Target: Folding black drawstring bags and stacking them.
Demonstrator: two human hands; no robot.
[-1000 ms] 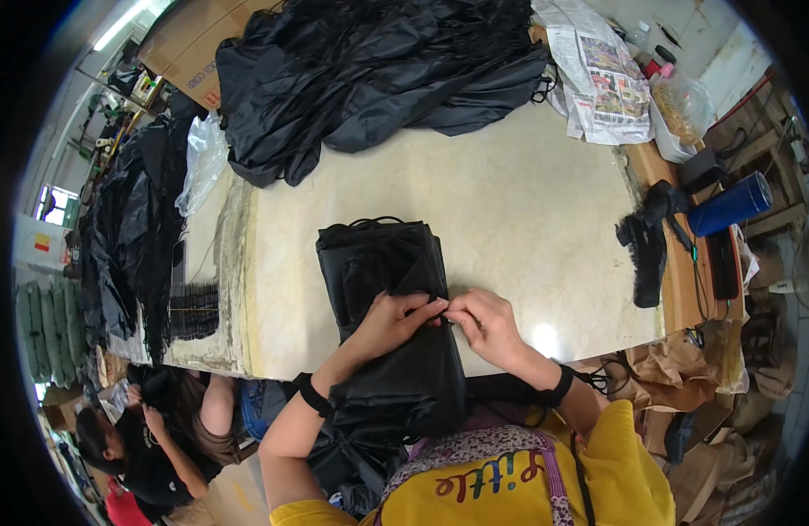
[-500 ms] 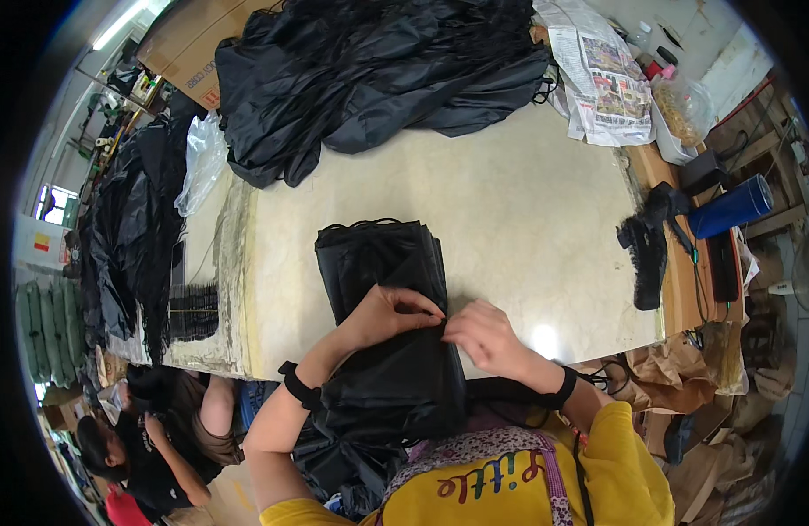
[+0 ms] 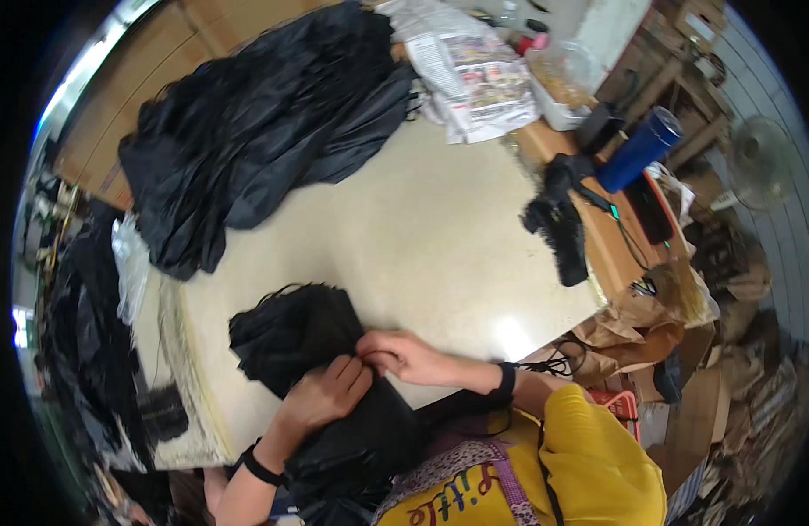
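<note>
A folded bundle of black fabric lies at the table's near edge, with thin cord loops along its far end. It is pinched narrow in the middle, and its near part drapes toward my lap. My left hand is closed over the right side of this narrowed place, knuckles up, and presses on the fabric. My right hand meets it there from the right, thumb and fingers pinched together against the bundle. Whatever the right fingertips hold is too small to make out. Both wrists wear black bands.
A large heap of black fabric covers the far left of the table. Newspaper and a white tub lie at the far right. Along the right edge are a blue tumbler, a black fuzzy strip and a phone.
My view has turned, so the table appears tilted. The bundle has gone from flat to squeezed at its middle. My hands have come closer together, the left now curled over the fabric.
</note>
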